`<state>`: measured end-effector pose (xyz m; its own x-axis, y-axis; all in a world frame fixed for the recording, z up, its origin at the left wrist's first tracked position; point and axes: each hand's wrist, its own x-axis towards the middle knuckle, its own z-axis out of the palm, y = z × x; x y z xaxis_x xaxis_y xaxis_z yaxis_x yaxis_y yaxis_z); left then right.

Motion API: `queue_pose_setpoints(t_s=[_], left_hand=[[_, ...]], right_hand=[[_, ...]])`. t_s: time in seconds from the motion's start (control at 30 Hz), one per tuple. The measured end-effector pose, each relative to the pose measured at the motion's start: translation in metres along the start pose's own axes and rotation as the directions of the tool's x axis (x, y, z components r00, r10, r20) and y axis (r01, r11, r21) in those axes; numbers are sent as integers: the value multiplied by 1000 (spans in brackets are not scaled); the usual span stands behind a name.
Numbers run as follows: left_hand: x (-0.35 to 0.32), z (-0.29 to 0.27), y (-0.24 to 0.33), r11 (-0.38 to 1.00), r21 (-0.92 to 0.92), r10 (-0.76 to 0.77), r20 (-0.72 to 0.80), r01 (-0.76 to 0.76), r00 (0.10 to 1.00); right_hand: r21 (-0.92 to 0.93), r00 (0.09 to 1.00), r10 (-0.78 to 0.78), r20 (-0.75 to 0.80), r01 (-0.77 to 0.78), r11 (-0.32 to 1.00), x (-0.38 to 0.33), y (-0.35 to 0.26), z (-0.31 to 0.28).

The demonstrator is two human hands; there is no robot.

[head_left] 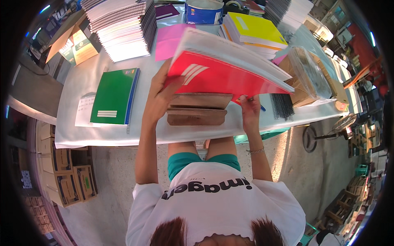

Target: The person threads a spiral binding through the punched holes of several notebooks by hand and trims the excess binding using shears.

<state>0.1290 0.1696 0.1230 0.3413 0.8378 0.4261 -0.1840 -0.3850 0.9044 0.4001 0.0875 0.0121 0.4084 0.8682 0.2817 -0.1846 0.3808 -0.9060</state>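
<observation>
A red-covered notebook (221, 76) with loose-looking white pages is tilted up above the table. My left hand (158, 98) grips its left end, with the thumb over the red cover. At the lower edge, toward the right, my right hand (249, 110) is closed in a pinch against the notebook; its fingertips are partly hidden. A small blue tip (262, 108) shows beside that hand, too small to name. Under the notebook a grooved wooden block (197, 118) rests near the table's front edge. Black spiral coils (282, 107) lie right of my right hand.
Green notebooks (115, 96) lie left on the white-covered table (164, 133), over a handwritten sheet (84, 110). Tall spiral-bound stacks (123, 37) stand behind. Yellow-covered books (256, 30), a pink sheet (170, 39), a blue pouch (204, 12) and an opened carton (305, 78) surround the work.
</observation>
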Motion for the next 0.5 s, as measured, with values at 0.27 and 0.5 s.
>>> queue_pose_setpoints(t_s=[0.27, 0.5], left_hand=[[-50, -34, -97, 990, 83, -80, -316, 111, 945], [-34, -62, -115, 985, 35, -156, -231, 168, 960]], right_hand=[[-855, 950, -105, 293, 310, 417, -20, 32, -3], [-976, 916, -383, 120, 179, 122, 114, 17, -134]])
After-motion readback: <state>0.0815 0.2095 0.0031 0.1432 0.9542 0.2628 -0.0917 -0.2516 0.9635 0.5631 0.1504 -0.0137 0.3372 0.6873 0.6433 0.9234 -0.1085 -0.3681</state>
